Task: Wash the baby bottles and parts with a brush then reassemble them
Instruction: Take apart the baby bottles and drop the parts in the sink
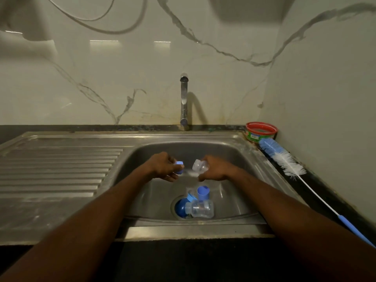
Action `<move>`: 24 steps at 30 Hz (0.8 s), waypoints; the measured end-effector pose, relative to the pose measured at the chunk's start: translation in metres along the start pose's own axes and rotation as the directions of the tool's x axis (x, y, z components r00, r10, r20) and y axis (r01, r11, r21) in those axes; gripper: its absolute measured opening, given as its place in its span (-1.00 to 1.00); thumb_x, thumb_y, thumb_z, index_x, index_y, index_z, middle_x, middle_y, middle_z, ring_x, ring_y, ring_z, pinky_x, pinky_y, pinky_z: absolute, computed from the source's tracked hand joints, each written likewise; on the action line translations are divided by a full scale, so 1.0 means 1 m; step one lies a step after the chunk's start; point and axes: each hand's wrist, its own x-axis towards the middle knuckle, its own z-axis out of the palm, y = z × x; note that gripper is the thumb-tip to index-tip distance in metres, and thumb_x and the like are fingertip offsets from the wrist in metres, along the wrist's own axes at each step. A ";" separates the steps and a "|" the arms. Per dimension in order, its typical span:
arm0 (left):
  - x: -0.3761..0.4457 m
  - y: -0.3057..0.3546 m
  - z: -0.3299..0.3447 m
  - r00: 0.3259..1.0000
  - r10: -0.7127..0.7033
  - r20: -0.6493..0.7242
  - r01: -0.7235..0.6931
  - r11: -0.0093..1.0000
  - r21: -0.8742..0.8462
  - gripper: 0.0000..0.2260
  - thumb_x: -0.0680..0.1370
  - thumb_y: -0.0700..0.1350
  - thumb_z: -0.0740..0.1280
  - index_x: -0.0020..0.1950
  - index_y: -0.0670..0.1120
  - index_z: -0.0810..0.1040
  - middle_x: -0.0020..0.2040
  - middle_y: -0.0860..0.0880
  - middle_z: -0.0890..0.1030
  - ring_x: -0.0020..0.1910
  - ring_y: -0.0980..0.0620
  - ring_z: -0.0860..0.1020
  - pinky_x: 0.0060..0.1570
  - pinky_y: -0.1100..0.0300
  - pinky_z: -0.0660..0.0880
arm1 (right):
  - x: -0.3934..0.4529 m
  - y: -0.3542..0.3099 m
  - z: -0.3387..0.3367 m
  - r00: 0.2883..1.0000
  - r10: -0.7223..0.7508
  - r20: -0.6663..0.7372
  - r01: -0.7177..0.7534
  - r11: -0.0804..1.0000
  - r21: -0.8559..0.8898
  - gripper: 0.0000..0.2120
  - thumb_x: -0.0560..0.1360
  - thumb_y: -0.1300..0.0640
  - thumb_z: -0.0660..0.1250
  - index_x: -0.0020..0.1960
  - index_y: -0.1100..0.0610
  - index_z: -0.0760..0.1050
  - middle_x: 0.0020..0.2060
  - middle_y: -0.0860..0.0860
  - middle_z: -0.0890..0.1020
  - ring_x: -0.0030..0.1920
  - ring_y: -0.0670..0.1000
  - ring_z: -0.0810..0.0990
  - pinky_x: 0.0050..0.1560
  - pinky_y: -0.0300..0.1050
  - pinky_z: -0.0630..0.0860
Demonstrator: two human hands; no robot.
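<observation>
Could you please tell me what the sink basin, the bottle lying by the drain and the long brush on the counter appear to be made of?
Sink basin: brushed stainless steel, judging by its dull grey sheen. Bottle: clear plastic, probably, as the basin shows through it. Brush: blue and white bristles on a thin white stem with a blue handle, likely plastic; the stem's core cannot be told.

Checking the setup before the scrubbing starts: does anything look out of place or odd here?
Little stands out. A clear bottle lies on its side over the sink drain, with blue parts beside it. The brush lies unused on the counter to the right, and no water runs from the tap.
</observation>
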 end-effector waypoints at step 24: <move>-0.009 0.010 0.003 0.859 0.492 -0.141 -0.458 0.862 0.216 -0.61 0.45 0.06 0.56 0.25 0.02 0.65 0.03 0.10 0.71 -0.06 0.25 0.66 0.00 0.32 0.58 | -0.002 -0.029 0.004 0.996 -0.054 -0.068 0.086 0.637 0.766 -0.68 0.59 0.03 0.38 0.06 0.33 0.60 -0.25 0.15 0.68 -0.30 -0.03 0.66 -0.25 -0.21 0.59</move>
